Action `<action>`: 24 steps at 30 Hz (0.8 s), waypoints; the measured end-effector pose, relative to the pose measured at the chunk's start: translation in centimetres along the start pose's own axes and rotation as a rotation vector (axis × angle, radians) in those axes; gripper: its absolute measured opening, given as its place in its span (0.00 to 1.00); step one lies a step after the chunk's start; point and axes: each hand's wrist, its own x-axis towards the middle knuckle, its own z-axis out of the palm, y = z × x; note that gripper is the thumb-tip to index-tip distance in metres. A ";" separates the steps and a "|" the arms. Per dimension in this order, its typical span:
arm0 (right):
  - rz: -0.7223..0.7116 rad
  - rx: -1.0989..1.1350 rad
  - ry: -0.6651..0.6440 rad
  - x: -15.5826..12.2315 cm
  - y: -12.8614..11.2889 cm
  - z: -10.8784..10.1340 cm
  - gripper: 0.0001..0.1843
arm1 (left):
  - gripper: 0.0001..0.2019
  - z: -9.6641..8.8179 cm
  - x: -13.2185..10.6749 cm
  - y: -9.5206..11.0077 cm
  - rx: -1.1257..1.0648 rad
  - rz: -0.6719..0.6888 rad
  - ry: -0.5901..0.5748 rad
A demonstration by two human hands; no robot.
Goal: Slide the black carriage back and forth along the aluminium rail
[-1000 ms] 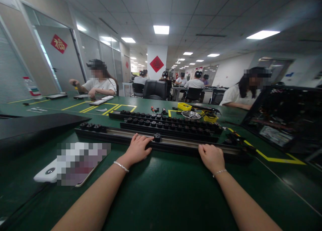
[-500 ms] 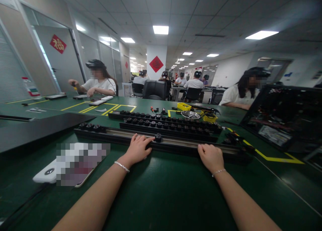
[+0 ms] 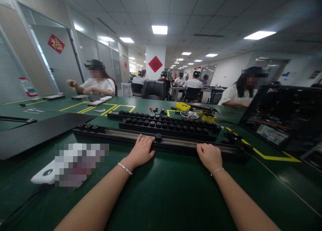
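Observation:
A long black track rail [image 3: 179,147] with a pale metal channel lies across the table in front of me. One round black socket module [image 3: 158,137] sits in its channel near the middle. Just left of that module, my left hand [image 3: 141,150] rests on the rail, fingers stretched out and thumb apart, the fingertips at or very near the module's side. My right hand [image 3: 210,156] is closed over the rail's near edge further right; its fingertips are hidden behind the rail. Several more modules [image 3: 88,127] are grouped at the rail's left end.
Behind lie two more rails [image 3: 166,132] filled with modules. Further back are yellow trays [image 3: 183,106] and a round metal dish [image 3: 189,114]. A white device [image 3: 42,173] is at left, beside a dark panel [image 3: 45,132]. An open black case [image 3: 284,117] stands right. Co-workers sit beyond.
My left hand has shifted slightly right, its fingers now closer together beside the module. The right hand keeps its hold on the rail. The view has moved a little.

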 end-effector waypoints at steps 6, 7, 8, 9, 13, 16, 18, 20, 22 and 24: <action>0.005 0.004 -0.006 0.0 0.0 -0.1 0.24 | 0.24 0.1 0.2 -0.4 -0.039 -0.004 0.005; 0.006 0.005 -0.005 0.0 0.0 0.0 0.24 | 0.24 0.1 0.2 -0.4 -0.045 -0.005 0.004; 0.005 0.006 -0.003 0.0 0.0 0.0 0.24 | 0.23 0.1 0.2 -0.5 -0.051 -0.006 0.002; 0.005 0.006 0.000 0.0 0.0 0.0 0.24 | 0.23 0.1 0.2 -0.5 -0.055 -0.008 0.001; 0.006 0.005 0.008 -0.1 0.0 0.0 0.24 | 0.23 0.2 0.2 -0.5 -0.064 -0.013 0.006; 0.004 -0.006 0.013 -0.1 -0.1 0.0 0.24 | 0.23 0.3 0.2 -0.5 -0.068 -0.013 0.013; 0.003 -0.017 0.013 -0.1 -0.1 0.1 0.23 | 0.23 0.3 0.2 -0.6 -0.071 -0.012 0.013; 0.002 -0.026 0.013 -0.1 -0.1 0.1 0.23 | 0.23 0.3 0.2 -0.6 -0.072 -0.012 0.011; 0.002 -0.029 0.013 -0.1 -0.1 0.1 0.23 | 0.23 0.3 0.2 -0.6 -0.073 -0.014 0.011; 0.002 -0.027 0.007 -0.1 -0.1 0.1 0.23 | 0.23 0.3 0.2 -0.6 -0.076 -0.014 0.015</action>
